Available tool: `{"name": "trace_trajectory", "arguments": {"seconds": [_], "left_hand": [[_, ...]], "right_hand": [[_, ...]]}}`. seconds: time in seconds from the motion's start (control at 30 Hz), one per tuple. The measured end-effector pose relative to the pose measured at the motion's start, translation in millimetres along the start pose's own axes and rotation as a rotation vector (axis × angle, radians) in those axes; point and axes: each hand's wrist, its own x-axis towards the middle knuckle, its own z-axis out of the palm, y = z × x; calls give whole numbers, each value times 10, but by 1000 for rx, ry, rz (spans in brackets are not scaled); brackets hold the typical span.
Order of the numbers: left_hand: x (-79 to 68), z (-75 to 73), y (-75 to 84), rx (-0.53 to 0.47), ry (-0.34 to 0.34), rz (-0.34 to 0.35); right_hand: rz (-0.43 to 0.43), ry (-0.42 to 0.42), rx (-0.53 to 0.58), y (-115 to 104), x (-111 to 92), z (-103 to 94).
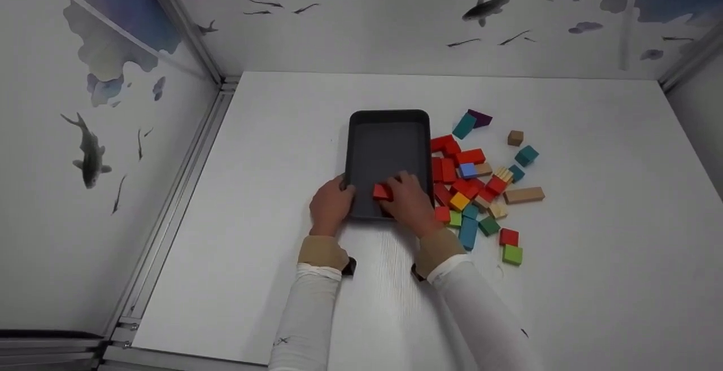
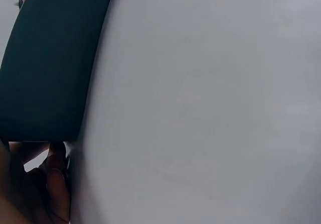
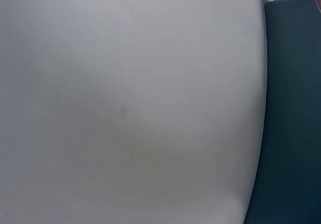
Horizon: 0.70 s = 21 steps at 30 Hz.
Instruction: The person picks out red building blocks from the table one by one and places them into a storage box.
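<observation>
A dark rectangular baking tray [image 1: 390, 116] lies on the white table in the head view. My left hand [image 1: 330, 204] grips its left rim near the front corner. In the left wrist view the fingers [image 2: 57, 189] show beside the tray's dark outer wall [image 2: 50, 68]. Over the tray's front right part, my right hand [image 1: 411, 201] pinches a red block [image 1: 382, 192], partly hidden by the fingers. The right wrist view shows the tray's wall [image 3: 296, 108] and a bit of a hand at the top corner, but not the red block.
Right of the tray lies a loose heap of coloured blocks, with a blue block [image 1: 467, 170] and a yellow block [image 1: 460, 201] among red ones. A long wooden block [image 1: 524, 195] and a light green block [image 1: 512, 254] lie farther out. Patterned panels [image 1: 395, 32] border the table.
</observation>
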Motion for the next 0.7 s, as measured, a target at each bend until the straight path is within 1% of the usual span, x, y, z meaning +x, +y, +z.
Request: {"name": "trace_trajectory", "arguments": {"seconds": [0.17,0.23,0.37,0.5,0.63,0.7], "left_hand": [[4,-9,-16,-1,-7,-3],[0,-8,-26,2,-17,-6],[-3,-16,-34,3,-11,-12],[-4,-22,-26,0,-12,-3],[-5,-24,-8,3,-23,3],[-2,-24,-5,-2,-23,3]], "right_hand": [[1,13,6,-19,-10,18],[4,9,4,-27,-24,27],[-2,-8,22,-49,-44,46],[-5,-13,31,-52,-58,54],[-18,3,19,-34,-73,36],[-40,24,10,-26,-81,18]]}}
